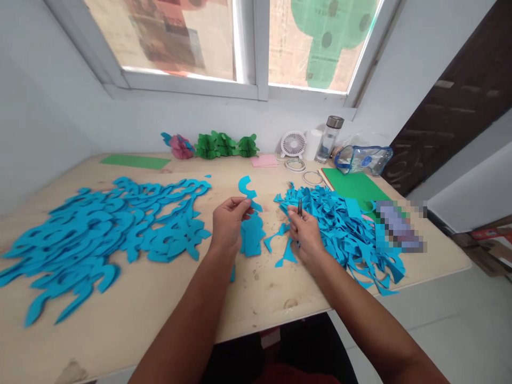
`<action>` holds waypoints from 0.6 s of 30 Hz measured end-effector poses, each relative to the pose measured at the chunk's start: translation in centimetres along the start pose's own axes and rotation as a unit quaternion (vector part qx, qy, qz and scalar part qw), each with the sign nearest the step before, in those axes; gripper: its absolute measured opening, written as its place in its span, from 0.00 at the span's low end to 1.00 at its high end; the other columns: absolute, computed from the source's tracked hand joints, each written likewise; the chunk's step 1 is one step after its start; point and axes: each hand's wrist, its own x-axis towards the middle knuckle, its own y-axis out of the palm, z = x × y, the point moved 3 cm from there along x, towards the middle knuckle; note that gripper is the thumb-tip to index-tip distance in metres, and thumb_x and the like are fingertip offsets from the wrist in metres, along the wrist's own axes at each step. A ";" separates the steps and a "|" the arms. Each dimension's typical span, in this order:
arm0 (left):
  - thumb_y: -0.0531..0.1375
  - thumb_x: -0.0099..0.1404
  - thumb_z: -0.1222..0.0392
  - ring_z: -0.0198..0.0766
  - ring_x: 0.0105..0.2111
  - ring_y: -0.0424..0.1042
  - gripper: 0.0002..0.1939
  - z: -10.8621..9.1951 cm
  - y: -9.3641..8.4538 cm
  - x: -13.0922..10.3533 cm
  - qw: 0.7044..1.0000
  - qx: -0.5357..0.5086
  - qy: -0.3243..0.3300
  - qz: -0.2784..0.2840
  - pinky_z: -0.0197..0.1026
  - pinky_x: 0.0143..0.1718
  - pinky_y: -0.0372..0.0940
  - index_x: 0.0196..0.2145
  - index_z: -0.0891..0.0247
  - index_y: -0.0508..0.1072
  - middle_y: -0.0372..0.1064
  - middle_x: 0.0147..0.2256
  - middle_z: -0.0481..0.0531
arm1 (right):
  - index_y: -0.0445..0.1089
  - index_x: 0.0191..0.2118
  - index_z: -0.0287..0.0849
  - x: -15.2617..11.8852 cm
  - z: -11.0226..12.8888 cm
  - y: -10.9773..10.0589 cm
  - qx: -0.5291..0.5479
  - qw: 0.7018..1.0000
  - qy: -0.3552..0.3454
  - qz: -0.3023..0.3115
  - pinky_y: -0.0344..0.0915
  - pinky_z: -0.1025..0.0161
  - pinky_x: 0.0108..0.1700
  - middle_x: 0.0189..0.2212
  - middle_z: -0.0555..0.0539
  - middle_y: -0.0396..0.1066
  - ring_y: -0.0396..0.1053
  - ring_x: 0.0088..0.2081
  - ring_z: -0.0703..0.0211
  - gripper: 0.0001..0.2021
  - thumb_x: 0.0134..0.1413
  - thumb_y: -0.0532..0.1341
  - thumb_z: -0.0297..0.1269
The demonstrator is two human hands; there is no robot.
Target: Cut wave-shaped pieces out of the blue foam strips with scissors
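My left hand (230, 221) is closed, pinching a curved blue paper cut-out (247, 186) between thumb and fingers, above the middle of the table. Across from it, my right hand (307, 232) is wrapped round a pair of scissors (300, 207); their dark tips point up and away, and most of the handle is hidden by the fingers. Beneath the left hand lies a small stack of blue paper (252, 237). A large heap of curved blue cut-outs (96, 221) spreads to the left. Blue paper scraps (340, 218) are piled beside my right hand.
Along the back of the table (276, 304) stand green paper decorations (216, 145), a small white fan (293, 144), a glass bottle (330, 138) and a clear blue-edged pouch (364, 159). Green sheets (358, 186) lie at the right. A window (260, 48) rises behind.
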 end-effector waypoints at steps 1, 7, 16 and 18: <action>0.67 0.45 0.60 0.32 0.20 0.65 0.07 -0.2 -0.3 0.3 1.000 0.007 0.007 -0.004 0.36 0.24 0.58 0.22 0.63 0.73 0.66 0.18 0.45 | 0.67 0.38 0.41 0.0 0.1 0.0 0.003 1.000 -0.002 -0.004 0.39 0.68 0.16 0.12 0.63 0.50 0.43 0.14 0.71 0.18 0.39 0.67 0.41; 0.66 0.43 0.64 0.33 0.19 0.64 0.09 -1.7 -3.0 0.9 0.995 0.090 0.024 -0.031 0.36 0.22 0.58 0.26 0.63 0.74 0.67 0.18 0.45 | 0.69 0.36 0.40 -0.1 0.3 -0.2 0.015 1.000 -0.022 -0.009 0.39 0.69 0.16 0.13 0.62 0.50 0.43 0.14 0.71 0.15 0.40 0.66 0.40; 0.64 0.42 0.62 0.33 0.17 0.60 0.09 -2.7 -10.9 0.2 0.960 0.275 0.004 -0.053 0.35 0.20 0.57 0.26 0.62 0.76 0.65 0.15 0.43 | 0.68 0.31 0.40 -0.4 0.6 -0.2 0.034 0.999 -0.025 0.019 0.39 0.69 0.16 0.12 0.62 0.50 0.44 0.14 0.72 0.14 0.38 0.68 0.42; 0.64 0.43 0.61 0.36 0.20 0.65 0.08 -3.1 -11.8 0.2 0.947 0.321 0.001 -0.027 0.36 0.22 0.60 0.26 0.61 0.77 0.70 0.19 0.47 | 0.68 0.31 0.40 -0.5 0.6 0.0 0.035 0.999 -0.020 0.028 0.39 0.70 0.16 0.12 0.62 0.51 0.44 0.14 0.72 0.14 0.37 0.67 0.41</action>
